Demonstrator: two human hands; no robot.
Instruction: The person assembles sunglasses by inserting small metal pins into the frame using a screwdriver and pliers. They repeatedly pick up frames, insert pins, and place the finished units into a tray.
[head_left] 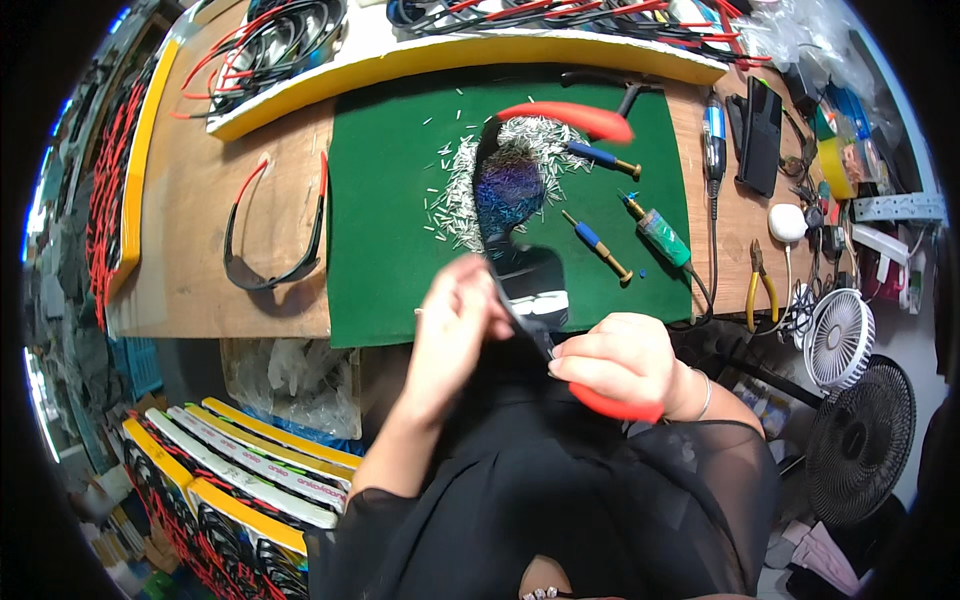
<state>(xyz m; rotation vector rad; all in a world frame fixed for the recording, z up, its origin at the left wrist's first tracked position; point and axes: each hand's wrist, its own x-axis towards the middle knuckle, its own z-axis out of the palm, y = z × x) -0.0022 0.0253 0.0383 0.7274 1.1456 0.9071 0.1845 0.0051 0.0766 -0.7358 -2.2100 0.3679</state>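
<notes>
Between my hands, above the green mat (390, 290), is a pair of sunglasses (515, 190) with dark, shiny lenses, a black frame and red temple tips. My left hand (455, 315) is slightly blurred, its bent fingers pinching the frame's edge near the middle. Closer to me on the right, my right hand (620, 360) is closed round the other temple by its hinge, the red tip showing under the palm. Behind the lenses spreads a heap of small silvery pins (460, 190). A blue screwdriver (605, 158) touches the heap, and a second blue screwdriver (598, 247) lies nearer.
A green-handled corded tool (660, 235) rests at the mat's right side. Beyond are a blue corded tool (714, 140), a phone (760, 135), yellow pliers (760, 285) and a small white fan (838, 340). Other glasses (275, 275) lie left; a yellow-edged tray (450, 55) spans the back.
</notes>
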